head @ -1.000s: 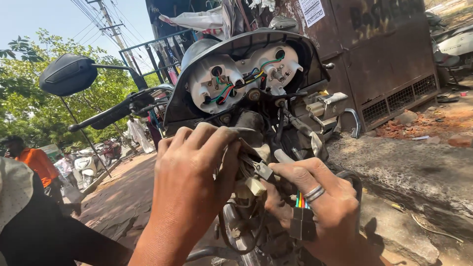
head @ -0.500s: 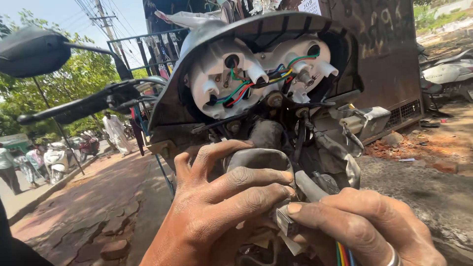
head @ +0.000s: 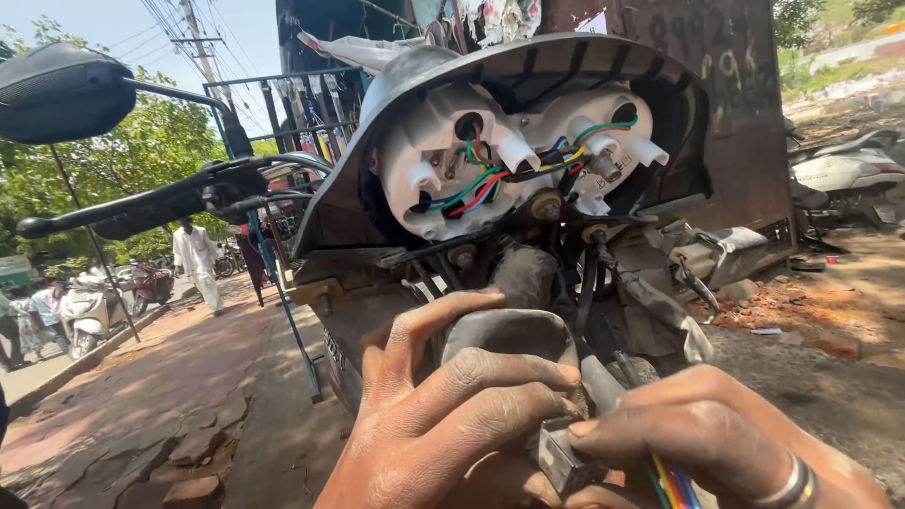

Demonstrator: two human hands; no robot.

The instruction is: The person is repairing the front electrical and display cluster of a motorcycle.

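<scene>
— Hands [head: 566, 424] closer to the lens now than a second ago?

— Yes. I have leaned in: the instrument cluster [head: 514, 155] fills more of the view, and the connector that showed between my fingers earlier is now mostly covered.

— Where is each hand?

— My left hand [head: 443, 415] is clamped round the grey rubber boot [head: 509, 335] of the wiring harness, just under the cluster. My right hand [head: 726, 438] pinches the grey connector block [head: 563, 459], its coloured wires [head: 671, 481] trailing out below. The two hands touch, so I judge the plug work is in hand.

— Counts?

— Two hands, one ring [head: 790, 483], one connector block, two gauge housings on the cluster, one mirror [head: 61, 90], one handlebar grip [head: 113, 212].
</scene>
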